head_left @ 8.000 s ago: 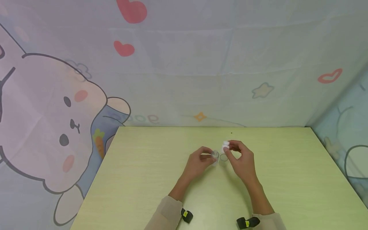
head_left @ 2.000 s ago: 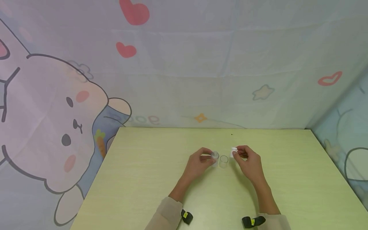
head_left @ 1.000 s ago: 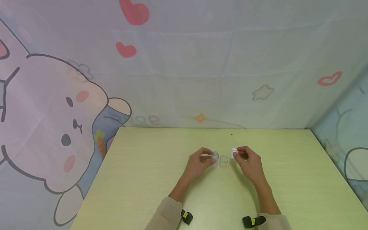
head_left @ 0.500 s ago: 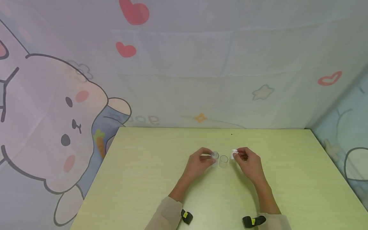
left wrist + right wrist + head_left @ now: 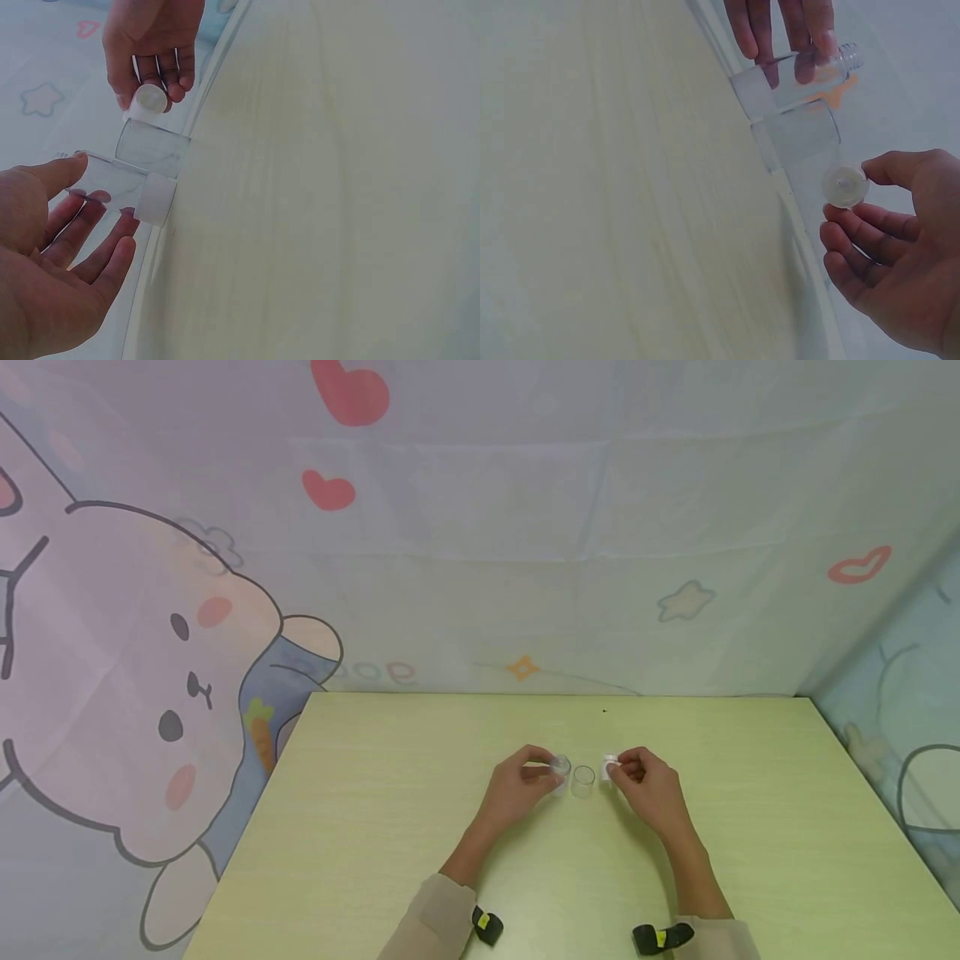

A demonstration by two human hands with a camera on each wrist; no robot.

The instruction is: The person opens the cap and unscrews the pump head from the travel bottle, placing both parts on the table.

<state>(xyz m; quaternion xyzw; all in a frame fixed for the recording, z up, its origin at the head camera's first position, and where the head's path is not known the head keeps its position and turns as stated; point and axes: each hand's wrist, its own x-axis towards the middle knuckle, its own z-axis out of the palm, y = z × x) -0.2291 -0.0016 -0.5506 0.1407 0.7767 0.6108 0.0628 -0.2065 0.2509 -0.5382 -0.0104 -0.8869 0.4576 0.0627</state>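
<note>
My left hand (image 5: 517,785) grips a clear bottle (image 5: 109,180), upright on the table, with a threaded neck (image 5: 851,56) that is uncovered at the top and a white band (image 5: 155,199) round its foot. Just to the bottle's right stands a clear open-topped cylinder (image 5: 583,782), which neither hand touches. Right of that, my right hand (image 5: 648,785) pinches a small white cap (image 5: 611,767) between thumb and fingers. The cap's round underside (image 5: 845,184) faces the right wrist camera. Fingers hide part of the bottle and of the cap.
A pale yellow-green table (image 5: 360,810) carries these things near its middle. Behind it hangs a printed cloth (image 5: 480,527) with a cartoon animal and hearts. A dark speck (image 5: 604,711) lies near the far edge.
Since the oldest frame, my right hand has moved the white cap from beside the bottle, behind the clear cylinder, to the cylinder's right; lately it lowers slightly. My left hand stays on the bottle.
</note>
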